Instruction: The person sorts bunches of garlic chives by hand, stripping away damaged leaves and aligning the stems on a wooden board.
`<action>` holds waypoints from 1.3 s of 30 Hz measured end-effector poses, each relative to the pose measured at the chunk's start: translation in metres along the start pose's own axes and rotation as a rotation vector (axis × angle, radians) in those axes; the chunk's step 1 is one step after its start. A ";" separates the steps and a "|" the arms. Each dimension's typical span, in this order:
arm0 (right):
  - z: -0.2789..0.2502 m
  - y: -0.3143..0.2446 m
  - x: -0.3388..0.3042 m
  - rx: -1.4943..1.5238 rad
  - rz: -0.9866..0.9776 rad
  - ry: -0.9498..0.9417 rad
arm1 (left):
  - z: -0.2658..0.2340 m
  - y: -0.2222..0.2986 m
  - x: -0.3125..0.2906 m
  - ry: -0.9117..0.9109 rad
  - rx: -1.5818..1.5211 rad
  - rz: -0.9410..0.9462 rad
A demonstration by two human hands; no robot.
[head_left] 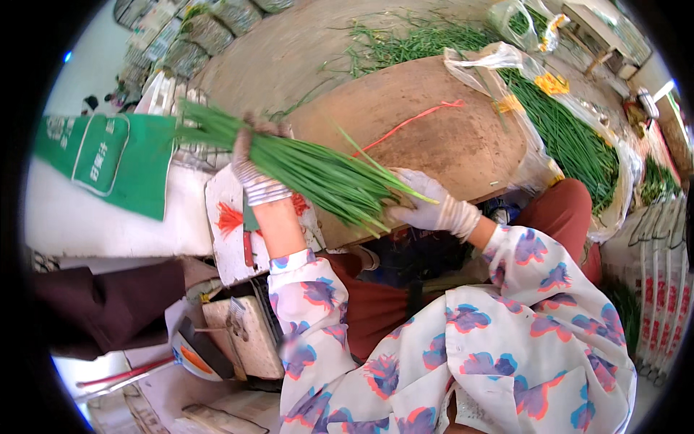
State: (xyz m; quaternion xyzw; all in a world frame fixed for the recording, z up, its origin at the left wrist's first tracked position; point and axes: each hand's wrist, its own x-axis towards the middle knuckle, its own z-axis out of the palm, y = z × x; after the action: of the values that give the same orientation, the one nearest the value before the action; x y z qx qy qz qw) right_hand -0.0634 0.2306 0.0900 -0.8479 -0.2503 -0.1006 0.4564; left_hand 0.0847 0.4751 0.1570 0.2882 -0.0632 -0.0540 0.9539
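Note:
A long bunch of green chives is held slantwise in front of me, over the near left part of a brown wooden board. My left hand, in a dirty pale glove, is closed round the bunch toward its far left end. At the near right end of the stalks is my gloved right hand, its fingers closed on the ends and partly hidden by them. One red tie strip lies across the board, apart from both hands.
Left of the board, a white stand carries red ties and a red-handled tool. A green cloth hangs farther left. Loose chives lie beyond the board; an open plastic bag of chives lies to the right.

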 end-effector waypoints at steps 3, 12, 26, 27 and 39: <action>-0.037 0.029 -0.030 0.187 0.076 -0.019 | 0.013 -0.044 0.033 0.123 0.115 -0.159; -0.101 0.096 -0.044 -0.424 0.451 -0.244 | -0.038 -0.160 0.139 0.380 0.519 -0.478; -0.044 0.091 0.016 -0.650 0.727 0.045 | -0.048 -0.165 0.027 0.454 1.074 0.140; -0.033 0.085 0.025 -0.595 0.748 0.027 | -0.048 -0.168 0.014 0.412 0.924 0.081; 0.016 0.060 0.045 -0.528 0.617 -0.234 | -0.052 -0.209 0.004 0.175 1.172 -0.248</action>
State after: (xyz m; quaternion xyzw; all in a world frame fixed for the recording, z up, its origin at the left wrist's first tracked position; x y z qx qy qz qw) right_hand 0.0050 0.2308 0.0553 -0.9766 -0.0005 0.0770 0.2006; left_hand 0.0828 0.3298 -0.0019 0.7742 0.0301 -0.0972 0.6246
